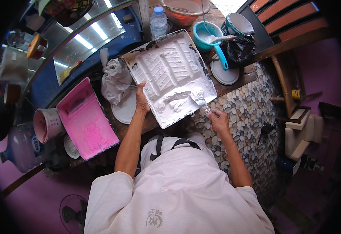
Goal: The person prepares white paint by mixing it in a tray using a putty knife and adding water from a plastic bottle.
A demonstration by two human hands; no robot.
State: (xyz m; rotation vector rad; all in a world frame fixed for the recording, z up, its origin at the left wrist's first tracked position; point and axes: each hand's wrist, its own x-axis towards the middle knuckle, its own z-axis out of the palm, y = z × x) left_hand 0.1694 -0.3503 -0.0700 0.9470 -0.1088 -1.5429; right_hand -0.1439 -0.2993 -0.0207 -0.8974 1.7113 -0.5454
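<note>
A paint tray [170, 71] coated with thick white paint is tilted in front of me, its rim stained dark in places. My left hand [142, 100] grips its left edge, thumb over the rim and the other fingers hidden beneath. At the tray's lower right, my right hand [219, 120] is closed round the pale handle of a small paint-covered tool [200, 100]. The tool's broad end rests in the white paint; the coating hides whether it is a scraper or a spoon. Smeared ridges of paint lie to its left.
To the left are a pink paint tray [90, 123], a pink-stained tub [47, 124] and a large water bottle [21, 148]. A knotted plastic bag [116, 81] sits by a round lid [126, 107]. Beyond stand a water bottle [158, 24], a turquoise dipper [207, 36] and a paint bucket [238, 24].
</note>
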